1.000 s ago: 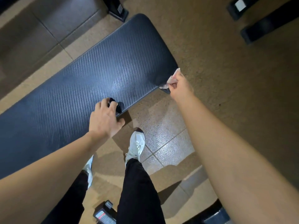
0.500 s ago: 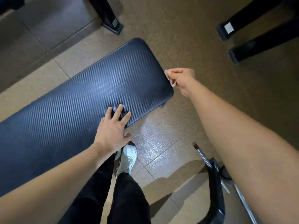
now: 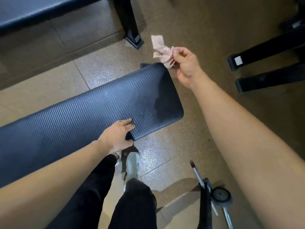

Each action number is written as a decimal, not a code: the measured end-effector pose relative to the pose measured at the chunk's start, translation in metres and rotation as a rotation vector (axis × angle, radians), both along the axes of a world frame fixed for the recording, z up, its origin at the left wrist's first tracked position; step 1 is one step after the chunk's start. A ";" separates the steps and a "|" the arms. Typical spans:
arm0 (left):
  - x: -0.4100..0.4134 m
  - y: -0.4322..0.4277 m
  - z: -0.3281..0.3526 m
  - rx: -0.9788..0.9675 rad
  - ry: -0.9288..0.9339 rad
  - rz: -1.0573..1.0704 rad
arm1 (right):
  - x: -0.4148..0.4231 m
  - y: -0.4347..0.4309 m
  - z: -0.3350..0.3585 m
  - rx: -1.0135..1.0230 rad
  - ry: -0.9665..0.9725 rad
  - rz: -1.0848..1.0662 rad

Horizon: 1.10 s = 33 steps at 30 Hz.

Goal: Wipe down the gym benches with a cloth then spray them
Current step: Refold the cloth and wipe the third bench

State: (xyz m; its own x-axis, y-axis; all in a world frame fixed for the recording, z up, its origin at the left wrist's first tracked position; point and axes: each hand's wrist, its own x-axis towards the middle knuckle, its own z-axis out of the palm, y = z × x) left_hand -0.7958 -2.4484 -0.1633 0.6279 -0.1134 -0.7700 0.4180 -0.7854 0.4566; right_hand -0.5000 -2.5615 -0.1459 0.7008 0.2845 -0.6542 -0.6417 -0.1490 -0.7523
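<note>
Past the far corner of the bench (image 3: 82,116), the right hand (image 3: 186,66) is now hanging in the air with the cloth (image 3: 162,50) pinched between thumb and fingertips. The pale, crumpled rag is flaring out away from the hand, clear of the pad and touching nothing. A second ago that same cloth was being pressed against the bench's end edge; half a second ago it was already coming off, bunched tight in the fist. The wiping stroke has therefore run off the end and the cloth is lifting away. The left hand (image 3: 117,138) is changing too: it was curled over the near edge, and now it is lying on the textured pad with fingers straight, thumb down at the rim, bracing and gripping nothing. The view is also pulling back, so a second bench (image 3: 41,12) is showing at the upper left, and black equipment feet (image 3: 264,80) are showing at the right. My reading is that the wipe of this end is finishing and the person is moving on — either to the next bench or to the spraying. No spray bottle is showing anywhere in view, so it would have to be fetched first.
</note>
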 end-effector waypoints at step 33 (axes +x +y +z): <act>-0.260 -0.009 0.365 -0.093 -0.534 1.265 | -0.341 0.014 0.375 0.062 -0.145 0.730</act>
State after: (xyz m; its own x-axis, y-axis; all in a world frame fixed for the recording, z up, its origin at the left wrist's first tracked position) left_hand -1.0555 -2.4577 0.2016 0.5554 0.7141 -0.4262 0.5776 0.0375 0.8155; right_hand -0.8407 -2.5478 0.2295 0.3977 0.7439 -0.5371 -0.2896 -0.4537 -0.8428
